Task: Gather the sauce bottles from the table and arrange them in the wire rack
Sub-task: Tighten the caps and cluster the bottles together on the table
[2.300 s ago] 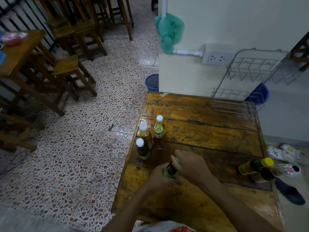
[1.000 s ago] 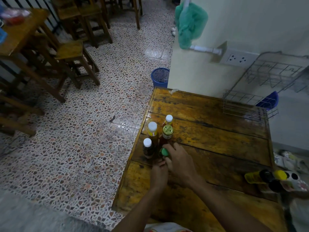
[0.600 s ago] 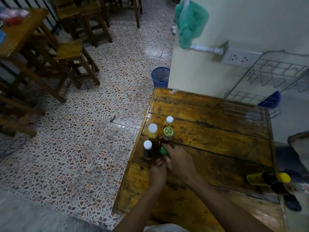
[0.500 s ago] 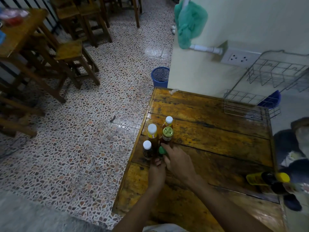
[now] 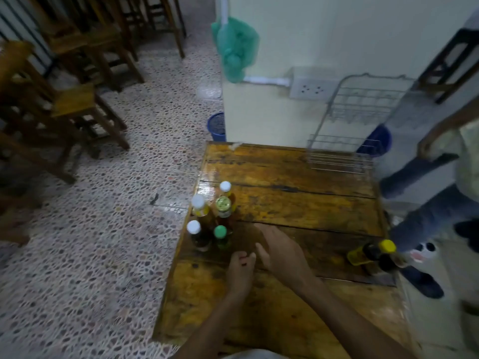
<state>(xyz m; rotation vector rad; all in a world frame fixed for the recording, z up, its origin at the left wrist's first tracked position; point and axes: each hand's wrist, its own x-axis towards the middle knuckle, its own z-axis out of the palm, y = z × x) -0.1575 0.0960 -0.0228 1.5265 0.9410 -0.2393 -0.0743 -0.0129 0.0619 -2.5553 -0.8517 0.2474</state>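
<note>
Hovering low over the table [image 5: 298,320], both hands hold nothing: left hand [image 5: 239,272] loosely curled, right hand [image 5: 281,251] with fingers spread. Just beyond the fingertips, five bottles [image 5: 212,218] stand clustered, the green-capped bottle [image 5: 220,235] nearest. Well right of the right hand, two more bottles [image 5: 373,253] lie at the edge. Farthest off, the wire rack [image 5: 342,154] looks bare. Judgement: grouping done, racking not begun.

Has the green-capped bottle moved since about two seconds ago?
Yes. The green-capped bottle went from between the hands to the table's left edge, beside the white-capped bottle.
</note>
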